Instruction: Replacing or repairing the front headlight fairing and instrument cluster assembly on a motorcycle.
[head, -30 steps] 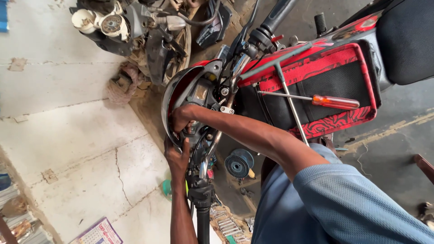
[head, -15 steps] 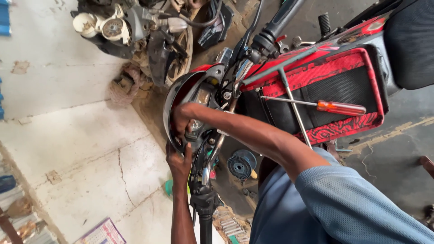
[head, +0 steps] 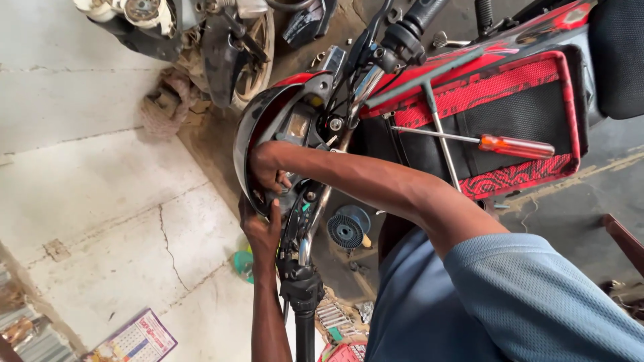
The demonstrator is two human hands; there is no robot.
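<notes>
The headlight cowl [head: 258,124], a red and black shell at the front of the motorcycle, sits in the centre-left of the frame and is held from two sides. The right hand [head: 268,167] is reached in from the right of the frame and curled inside the open back of the cowl, its fingers bent around parts in there; exactly what is pinched cannot be told. The left hand [head: 263,231] comes up from the bottom edge and is pressed against the lower rim of the cowl, fingers wrapped on its edge, just below the right hand and nearly touching it. The cowl thus lies directly around and above both hands.

Just right of the hands, the chromed handlebar [head: 318,214] runs down to a black grip [head: 302,295] at the bottom centre. Further right, the tank [head: 510,114] is covered by a red and black padded cover, on which a screwdriver with an orange handle [head: 516,146] and a T-shaped wrench [head: 436,114] are laid. A round blue wire brush wheel [head: 345,228] lies on the ground under the handlebar. In the upper left of the frame another dismantled motorcycle [head: 201,33] is seen, and a printed calendar [head: 137,338] lies on the cracked concrete floor [head: 100,201] at the lower left.
</notes>
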